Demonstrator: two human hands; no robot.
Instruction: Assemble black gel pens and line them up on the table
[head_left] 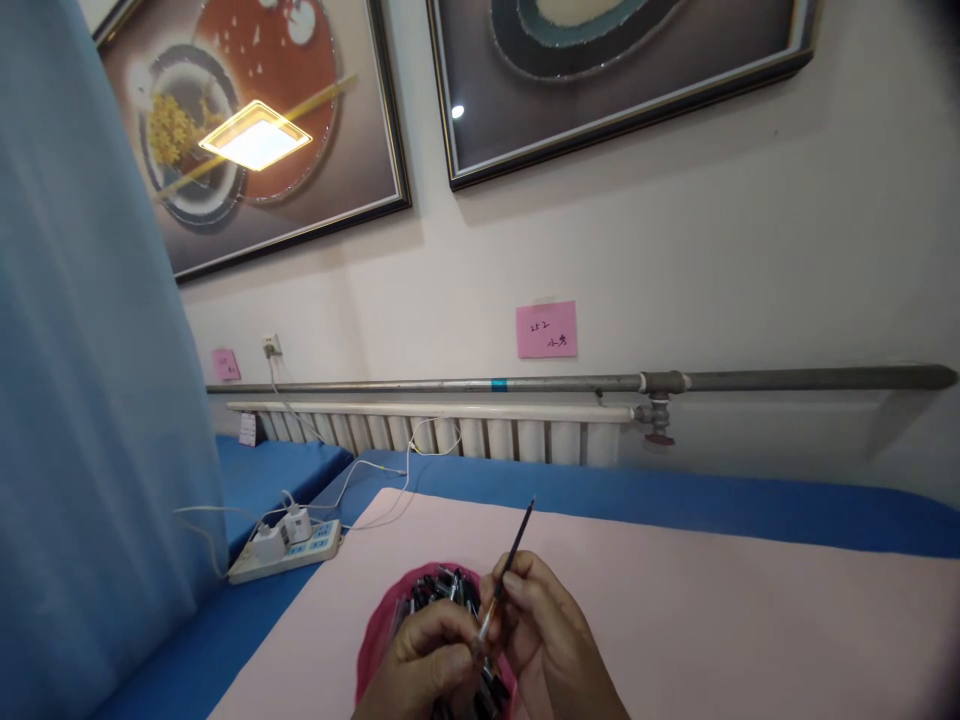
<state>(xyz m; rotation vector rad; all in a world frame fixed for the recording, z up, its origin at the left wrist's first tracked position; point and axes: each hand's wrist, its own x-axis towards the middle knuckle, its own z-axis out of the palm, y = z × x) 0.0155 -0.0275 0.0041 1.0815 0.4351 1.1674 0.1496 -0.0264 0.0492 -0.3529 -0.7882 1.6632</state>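
person's left hand (435, 655): thumb and fingers pinching lower, clear end of thin pen (517, 540). right hand (547, 625): pinching same pen farther up, on dark shaft. pen tilted, narrow tip up and toward right, held at edge of pink basket (370, 645). basket filled with dark and clear pens (446, 583), partly hidden by hands. pink sheet (712, 620) under basket, spread over blue table (750, 500). power strip (324, 545) left of sheet, two white chargers (270, 543) plugged in.

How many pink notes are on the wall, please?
2: one pink note just right of the view's centre, another pink note left of the wall socket; the curtain may hide more.
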